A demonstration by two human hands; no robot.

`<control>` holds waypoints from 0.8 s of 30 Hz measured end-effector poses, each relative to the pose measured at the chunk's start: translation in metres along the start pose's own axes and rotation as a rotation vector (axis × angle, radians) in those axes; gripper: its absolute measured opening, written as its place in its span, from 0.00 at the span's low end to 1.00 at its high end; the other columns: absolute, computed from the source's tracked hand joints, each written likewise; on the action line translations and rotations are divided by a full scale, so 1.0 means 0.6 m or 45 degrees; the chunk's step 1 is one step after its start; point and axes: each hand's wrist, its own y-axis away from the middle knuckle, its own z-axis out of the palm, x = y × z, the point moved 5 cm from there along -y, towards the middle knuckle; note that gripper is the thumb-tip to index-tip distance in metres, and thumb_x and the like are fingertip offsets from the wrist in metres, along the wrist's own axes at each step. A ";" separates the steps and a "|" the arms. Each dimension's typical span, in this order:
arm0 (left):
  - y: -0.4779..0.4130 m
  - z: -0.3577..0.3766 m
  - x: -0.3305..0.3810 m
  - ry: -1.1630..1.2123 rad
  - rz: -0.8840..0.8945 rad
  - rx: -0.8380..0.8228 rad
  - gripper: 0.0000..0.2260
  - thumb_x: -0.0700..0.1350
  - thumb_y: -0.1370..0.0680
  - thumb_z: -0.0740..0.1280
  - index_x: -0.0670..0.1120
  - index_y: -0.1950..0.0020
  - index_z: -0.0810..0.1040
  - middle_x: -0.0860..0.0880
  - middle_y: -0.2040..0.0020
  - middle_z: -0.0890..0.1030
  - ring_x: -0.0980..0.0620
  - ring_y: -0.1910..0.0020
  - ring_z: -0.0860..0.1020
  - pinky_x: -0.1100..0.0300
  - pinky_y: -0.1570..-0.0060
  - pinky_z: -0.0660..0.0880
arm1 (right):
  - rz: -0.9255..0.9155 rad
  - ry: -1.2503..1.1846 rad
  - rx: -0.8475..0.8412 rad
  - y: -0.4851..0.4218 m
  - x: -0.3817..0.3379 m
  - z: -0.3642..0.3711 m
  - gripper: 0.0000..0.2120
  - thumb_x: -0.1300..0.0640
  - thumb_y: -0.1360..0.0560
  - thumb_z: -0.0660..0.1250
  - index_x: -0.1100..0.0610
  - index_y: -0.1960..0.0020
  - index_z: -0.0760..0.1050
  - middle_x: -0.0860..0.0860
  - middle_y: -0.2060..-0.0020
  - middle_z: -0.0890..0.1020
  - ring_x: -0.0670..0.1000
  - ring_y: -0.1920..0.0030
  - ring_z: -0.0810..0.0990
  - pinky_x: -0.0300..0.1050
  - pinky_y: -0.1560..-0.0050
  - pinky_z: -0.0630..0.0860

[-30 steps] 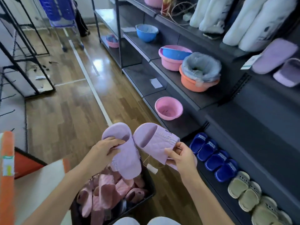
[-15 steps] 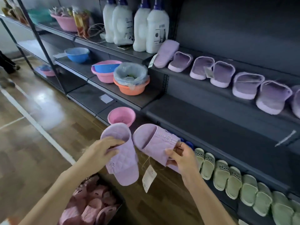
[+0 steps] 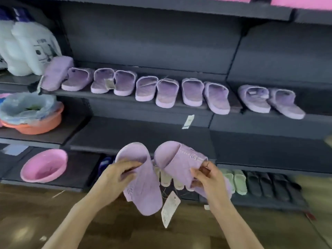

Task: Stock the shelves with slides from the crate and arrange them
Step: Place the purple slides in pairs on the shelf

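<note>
here, in the head view, the left hand curls fingers and thumb round the strap of a quilted lilac foam slide, its toe hanging down. just right of it, the right hand pinches the strap of a second lilac slide, which is tilted. a white paper tag dangles below, between the hands. above the grip, a row of matching lilac slides lines a dark grey metal shelf. left of the left hand sits a round pink plastic basin.
</note>
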 end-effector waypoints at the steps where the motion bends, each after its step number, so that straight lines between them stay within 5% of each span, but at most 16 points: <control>1: -0.017 0.022 0.017 0.000 0.038 -0.051 0.25 0.39 0.24 0.66 0.74 0.48 0.71 0.77 0.53 0.74 0.73 0.49 0.73 0.77 0.51 0.70 | -0.001 -0.038 0.047 0.001 0.000 -0.031 0.05 0.66 0.28 0.68 0.60 0.53 0.75 0.55 0.61 0.82 0.55 0.62 0.82 0.50 0.64 0.81; 5: -0.085 0.102 0.083 0.065 0.165 -0.242 0.20 0.40 0.24 0.63 0.66 0.43 0.76 0.70 0.49 0.76 0.63 0.49 0.76 0.70 0.51 0.72 | 0.007 -0.153 0.227 0.014 -0.004 -0.139 0.07 0.69 0.26 0.65 0.57 0.57 0.74 0.52 0.66 0.81 0.50 0.68 0.81 0.43 0.70 0.78; 10: -0.157 0.191 0.161 0.173 0.366 -0.408 0.21 0.32 0.26 0.65 0.56 0.41 0.78 0.73 0.44 0.72 0.69 0.46 0.73 0.76 0.51 0.68 | 0.000 -0.255 0.429 0.022 -0.016 -0.244 0.09 0.69 0.25 0.64 0.55 0.55 0.73 0.49 0.64 0.80 0.50 0.64 0.80 0.40 0.71 0.79; 15: -0.237 0.269 0.229 0.277 0.465 -0.520 0.16 0.44 0.28 0.63 0.58 0.44 0.80 0.65 0.45 0.77 0.64 0.46 0.76 0.69 0.49 0.71 | -0.028 -0.299 0.579 0.006 -0.039 -0.324 0.08 0.67 0.27 0.66 0.55 0.55 0.74 0.51 0.61 0.80 0.49 0.63 0.80 0.42 0.69 0.80; 20: -0.325 0.338 0.300 0.381 0.540 -0.585 0.21 0.43 0.28 0.64 0.72 0.48 0.76 0.63 0.45 0.78 0.64 0.46 0.77 0.71 0.48 0.71 | -0.074 -0.350 0.746 -0.040 -0.072 -0.401 0.08 0.66 0.27 0.67 0.54 0.57 0.72 0.49 0.63 0.78 0.48 0.63 0.79 0.36 0.73 0.77; 24: -0.395 0.382 0.354 0.428 0.598 -0.613 0.23 0.45 0.28 0.65 0.76 0.48 0.72 0.65 0.45 0.78 0.64 0.46 0.77 0.72 0.49 0.71 | -0.111 -0.351 0.772 -0.093 -0.099 -0.462 0.05 0.67 0.27 0.67 0.59 0.55 0.73 0.51 0.66 0.81 0.47 0.69 0.81 0.43 0.69 0.80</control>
